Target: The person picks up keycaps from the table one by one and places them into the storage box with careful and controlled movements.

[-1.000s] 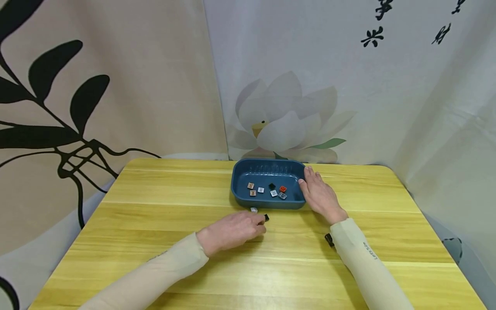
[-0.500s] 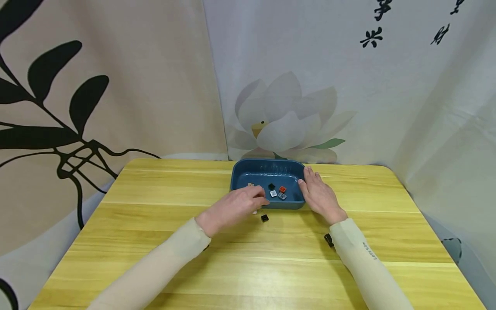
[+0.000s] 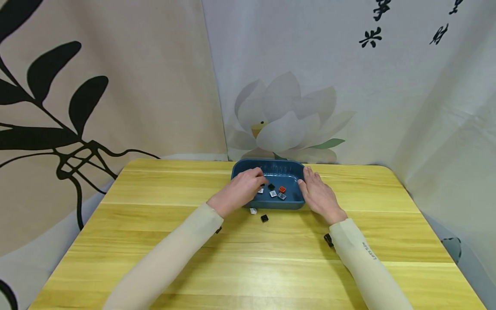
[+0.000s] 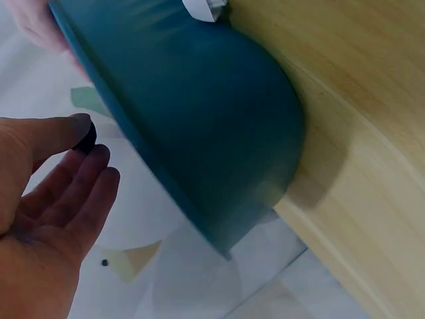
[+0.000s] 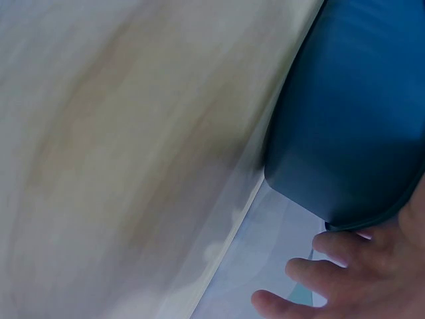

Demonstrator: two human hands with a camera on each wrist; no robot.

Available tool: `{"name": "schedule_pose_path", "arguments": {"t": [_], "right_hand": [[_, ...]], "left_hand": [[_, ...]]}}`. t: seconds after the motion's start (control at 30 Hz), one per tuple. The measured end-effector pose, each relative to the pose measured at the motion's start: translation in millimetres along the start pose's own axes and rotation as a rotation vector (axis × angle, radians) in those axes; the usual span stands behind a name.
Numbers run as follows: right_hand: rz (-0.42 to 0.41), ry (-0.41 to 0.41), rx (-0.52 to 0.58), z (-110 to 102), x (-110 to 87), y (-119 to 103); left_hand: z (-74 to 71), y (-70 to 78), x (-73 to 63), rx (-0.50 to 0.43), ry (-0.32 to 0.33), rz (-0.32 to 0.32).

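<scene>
My left hand [image 3: 242, 189] reaches over the left part of a blue rectangular dish [image 3: 275, 205]. In the left wrist view its thumb and fingertips pinch a small black keycap [image 4: 87, 141], held above the dish's rim. Inside the dish lie a red keycap [image 3: 282, 189], another black keycap [image 3: 271, 187] and several pale ones; the left hand hides part of that side. My right hand [image 3: 321, 198] rests with straight fingers against the dish's right end, thumb at the rim.
On the wooden table [image 3: 294, 267], just before the dish, lie a white keycap [image 3: 253, 211] and a black square keycap [image 3: 265, 218]. A printed cloth [image 3: 174, 86] hangs behind the table's far edge.
The left hand has moved from the table in front of the dish, up and forward to over its left part. The black keycap on the table stays behind. The right hand has not moved.
</scene>
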State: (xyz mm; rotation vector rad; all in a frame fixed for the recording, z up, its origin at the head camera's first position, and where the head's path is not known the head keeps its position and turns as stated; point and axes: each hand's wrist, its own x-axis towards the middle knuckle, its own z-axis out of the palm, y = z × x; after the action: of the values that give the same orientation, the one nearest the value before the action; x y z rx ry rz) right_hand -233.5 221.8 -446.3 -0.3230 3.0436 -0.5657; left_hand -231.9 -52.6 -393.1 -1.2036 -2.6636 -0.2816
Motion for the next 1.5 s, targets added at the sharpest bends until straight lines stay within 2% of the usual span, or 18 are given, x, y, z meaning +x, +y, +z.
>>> {"name": "schedule_pose_path", "arguments": {"t": [0.23, 0.5, 0.7, 0.93, 1.03, 1.2, 1.33, 1.5], "right_hand": [[0.006, 0.002, 0.008, -1, -0.2, -1], [0.002, 0.005, 0.001, 0, -0.1, 0], [0.001, 0.006, 0.005, -1, -0.3, -1], [0.005, 0.007, 0.004, 0, -0.3, 0], [0.006, 0.005, 0.006, 0, -0.4, 0], [0.003, 0.002, 0.008, 0, -0.5, -1], [0.002, 0.002, 0.007, 0, -0.4, -1], [0.006, -0.002, 0.010, -1, -0.7, -1]], "left_hand": [[15.9, -13.5, 25.0, -0.035, -0.121, -0.103], [34.2, -23.7, 42.9, -0.047, -0.251, -0.248], [45.1, -30.4, 48.4, -0.077, -0.286, -0.295], [56.2, -36.0, 45.5, -0.108, -0.321, -0.345], [56.1, -36.7, 44.3, -0.103, -0.315, -0.335], [44.7, -32.9, 39.1, -0.046, -0.261, -0.275], [29.5, -27.4, 30.3, -0.005, -0.182, -0.242], [10.7, -20.3, 11.4, -0.014, -0.052, -0.189]]}}
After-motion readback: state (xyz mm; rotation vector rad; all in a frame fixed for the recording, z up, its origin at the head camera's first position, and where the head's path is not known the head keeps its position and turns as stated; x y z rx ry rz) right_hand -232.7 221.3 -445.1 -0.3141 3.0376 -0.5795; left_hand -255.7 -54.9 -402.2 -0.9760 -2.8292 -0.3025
